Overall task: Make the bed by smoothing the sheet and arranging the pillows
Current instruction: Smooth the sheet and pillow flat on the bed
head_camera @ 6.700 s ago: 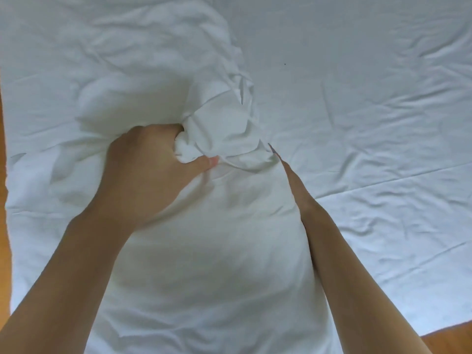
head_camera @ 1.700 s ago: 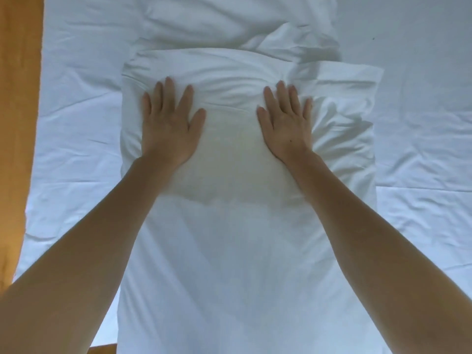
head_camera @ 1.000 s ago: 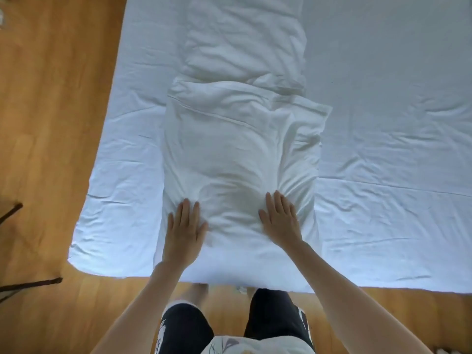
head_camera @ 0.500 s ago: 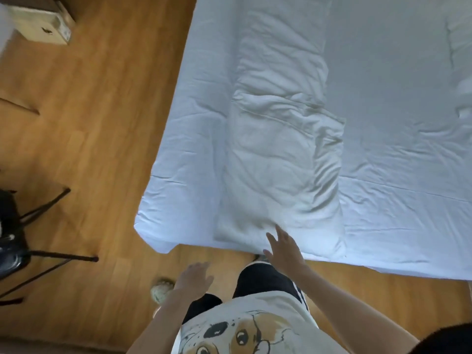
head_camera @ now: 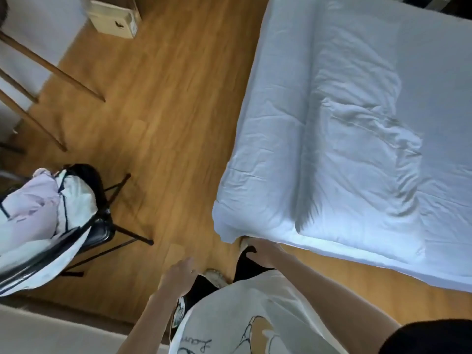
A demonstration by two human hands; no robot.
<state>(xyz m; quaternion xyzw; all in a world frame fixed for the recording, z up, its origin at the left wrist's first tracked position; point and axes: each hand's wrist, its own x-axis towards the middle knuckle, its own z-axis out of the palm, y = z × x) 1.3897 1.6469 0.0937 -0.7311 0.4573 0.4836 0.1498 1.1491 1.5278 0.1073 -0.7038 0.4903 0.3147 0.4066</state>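
Observation:
A white pillow [head_camera: 357,175] lies flat on the white sheet [head_camera: 268,154] along the bed's near left part, its case wrinkled. A second white pillow [head_camera: 355,60] lies beyond it, end to end. Both my hands are off the bed, down by my legs. My left hand [head_camera: 178,275] hangs over the floor with its fingers loosely apart and nothing in it. My right hand [head_camera: 263,252] is just below the bed's near edge, by my dark trousers, also holding nothing. The frame is blurred by motion.
Wooden floor [head_camera: 153,111] lies left of the bed. A black folding chair [head_camera: 102,226] piled with white and pale clothes [head_camera: 38,213] stands at the left. A cardboard box [head_camera: 115,19] sits at the top left, with slanted wooden legs [head_camera: 51,70] near it.
Both hands slid down the near pillow, smoothing it, then left the bed and dropped to my sides. My view has swung left and back, so the floor and chair now show.

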